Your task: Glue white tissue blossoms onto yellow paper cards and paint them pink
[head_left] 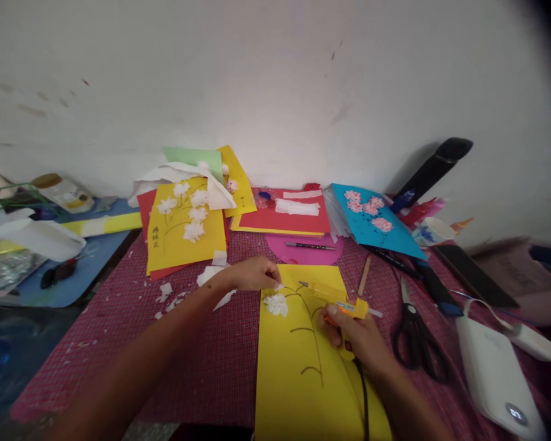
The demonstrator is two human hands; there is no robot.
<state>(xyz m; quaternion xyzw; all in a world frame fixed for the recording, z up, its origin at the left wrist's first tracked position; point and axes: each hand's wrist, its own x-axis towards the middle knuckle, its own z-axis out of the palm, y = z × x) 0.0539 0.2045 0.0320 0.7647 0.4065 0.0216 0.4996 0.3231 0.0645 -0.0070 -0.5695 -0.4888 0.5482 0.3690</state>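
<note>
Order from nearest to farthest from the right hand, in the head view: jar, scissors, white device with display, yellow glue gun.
1. Yellow glue gun, in the right hand
2. Scissors, right of it
3. White device, farther right
4. Jar, far left

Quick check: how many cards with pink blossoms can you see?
2: the blue card at right, and the yellow card at the back, left of centre. More may be hidden beneath.

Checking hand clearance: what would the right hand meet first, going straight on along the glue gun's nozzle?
Likely the left hand, in line ahead of the glue gun; their relative height is unclear.
</note>
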